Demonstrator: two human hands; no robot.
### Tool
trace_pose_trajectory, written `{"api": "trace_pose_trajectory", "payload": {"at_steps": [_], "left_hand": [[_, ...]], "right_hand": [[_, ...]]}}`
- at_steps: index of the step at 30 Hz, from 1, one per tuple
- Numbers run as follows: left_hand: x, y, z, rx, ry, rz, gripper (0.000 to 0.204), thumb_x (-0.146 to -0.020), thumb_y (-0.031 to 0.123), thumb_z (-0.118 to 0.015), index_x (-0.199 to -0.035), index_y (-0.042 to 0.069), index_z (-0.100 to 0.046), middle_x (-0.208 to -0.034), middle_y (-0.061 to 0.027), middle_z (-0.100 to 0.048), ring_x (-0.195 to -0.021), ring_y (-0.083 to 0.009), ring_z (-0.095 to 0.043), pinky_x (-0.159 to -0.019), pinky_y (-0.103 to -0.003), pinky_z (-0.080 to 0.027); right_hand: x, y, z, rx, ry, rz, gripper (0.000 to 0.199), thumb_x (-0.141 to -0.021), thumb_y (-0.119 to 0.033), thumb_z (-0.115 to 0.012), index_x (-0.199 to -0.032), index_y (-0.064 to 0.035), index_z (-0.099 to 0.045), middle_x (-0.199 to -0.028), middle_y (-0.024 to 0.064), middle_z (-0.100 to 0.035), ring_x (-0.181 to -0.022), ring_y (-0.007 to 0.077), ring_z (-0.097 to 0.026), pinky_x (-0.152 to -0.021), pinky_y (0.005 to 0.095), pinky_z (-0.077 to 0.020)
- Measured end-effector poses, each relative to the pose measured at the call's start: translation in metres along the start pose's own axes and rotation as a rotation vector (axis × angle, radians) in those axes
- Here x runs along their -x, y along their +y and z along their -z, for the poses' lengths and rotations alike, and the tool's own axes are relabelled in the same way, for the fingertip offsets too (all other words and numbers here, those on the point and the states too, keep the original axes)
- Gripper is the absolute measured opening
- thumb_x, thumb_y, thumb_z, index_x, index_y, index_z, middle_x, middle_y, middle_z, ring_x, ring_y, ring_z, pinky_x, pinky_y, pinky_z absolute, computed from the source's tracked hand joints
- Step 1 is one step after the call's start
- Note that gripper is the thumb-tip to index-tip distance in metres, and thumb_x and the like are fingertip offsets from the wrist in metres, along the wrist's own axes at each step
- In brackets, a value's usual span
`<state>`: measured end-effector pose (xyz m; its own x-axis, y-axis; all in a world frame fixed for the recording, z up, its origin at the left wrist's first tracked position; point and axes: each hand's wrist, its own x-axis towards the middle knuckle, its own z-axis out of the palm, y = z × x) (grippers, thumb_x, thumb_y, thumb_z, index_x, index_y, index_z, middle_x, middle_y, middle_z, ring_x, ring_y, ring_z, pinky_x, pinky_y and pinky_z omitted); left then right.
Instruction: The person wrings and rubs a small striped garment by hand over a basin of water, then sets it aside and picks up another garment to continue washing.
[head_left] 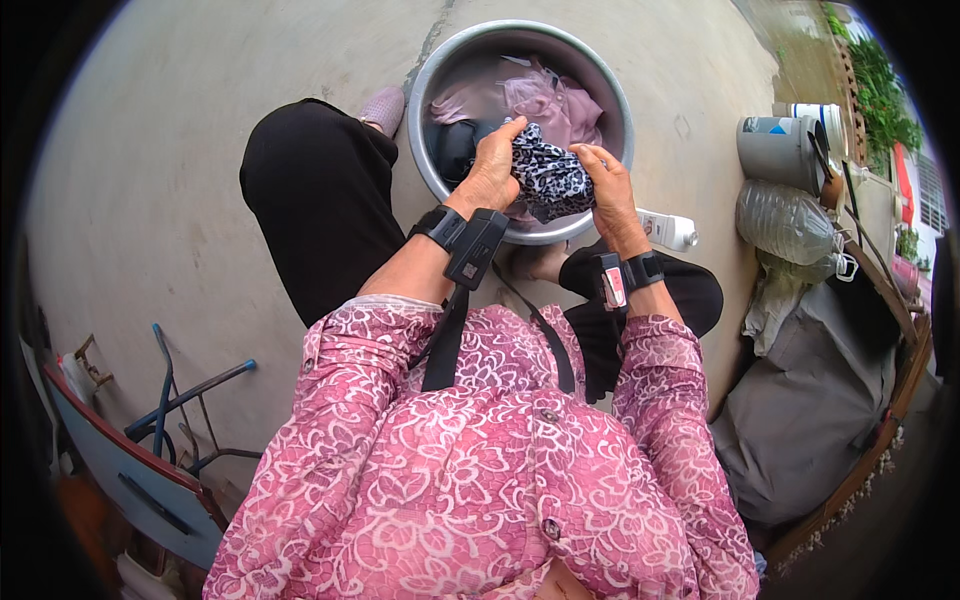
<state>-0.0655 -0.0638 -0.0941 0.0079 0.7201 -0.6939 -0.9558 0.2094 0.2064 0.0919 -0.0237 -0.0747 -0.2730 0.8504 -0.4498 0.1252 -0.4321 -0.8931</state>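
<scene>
Left hand (491,172) and right hand (610,195) pinch spotted cloth (550,178) over the near half of a basin (520,26); a loosened grip could drop it outside.

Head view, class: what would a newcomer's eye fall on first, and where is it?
Probably the round metal basin at top centre, holding pink clothing. Over it, the left hand and right hand grip a leopard-print cloth. Below, the pink floral shirt fills the lower middle.
</scene>
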Motion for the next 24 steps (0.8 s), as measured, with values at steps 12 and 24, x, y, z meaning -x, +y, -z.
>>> {"api": "trace_pose_trajectory", "payload": {"at_steps": [12,24], "left_hand": [[0.009,-0.011,-0.010,-0.152,0.150,-0.171,0.025,-0.086,0.026,-0.054,-0.084,0.001,-0.059,-0.073,-0.0042,-0.058,-0.058,-0.0144,-0.055,-0.052,-0.030,-0.047],[0.003,0.000,0.002,0.040,0.147,-0.118,0.018,-0.082,0.014,-0.049,-0.082,-0.001,-0.058,-0.068,-0.0046,-0.056,-0.059,-0.0137,-0.054,-0.051,-0.032,-0.043]], "right_hand": [[0.020,-0.019,-0.082,0.728,0.164,0.625,0.013,-0.079,-0.018,-0.061,-0.089,-0.0100,-0.060,-0.074,0.0144,-0.062,-0.068,0.0304,-0.060,-0.060,0.0372,-0.0460],[0.028,-0.013,-0.093,0.733,0.237,0.607,0.011,-0.084,-0.014,-0.053,-0.094,-0.0095,-0.058,-0.074,0.0149,-0.062,-0.067,0.0316,-0.061,-0.060,0.0383,-0.0457]]}}
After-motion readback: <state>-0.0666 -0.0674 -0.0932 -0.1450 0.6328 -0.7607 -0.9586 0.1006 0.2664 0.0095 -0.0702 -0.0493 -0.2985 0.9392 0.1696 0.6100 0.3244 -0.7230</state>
